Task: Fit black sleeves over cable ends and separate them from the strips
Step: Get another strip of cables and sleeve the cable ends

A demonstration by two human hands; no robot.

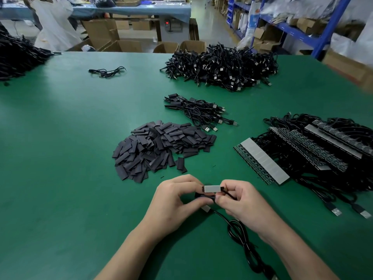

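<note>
Low over the green table, my left hand (173, 201) and my right hand (244, 203) meet. Between their fingertips sits a small grey cable end (212, 188) with a dark connector on each side. My right hand pinches it where its black cable (240, 237) leaves. Under my left thumb I pinch a black sleeve (203, 197). Behind my hands lies a heap of loose black sleeves (159, 146). To the right lie strips of cable ends (262, 160), still joined, on their cables.
A small pile of sleeved cables (199, 112) lies beyond the sleeve heap. A big tangle of cables (222, 67) sits at the table's far edge, one stray cable (107, 71) to its left and a dark heap (18, 57) far left. Cardboard boxes and shelving stand behind.
</note>
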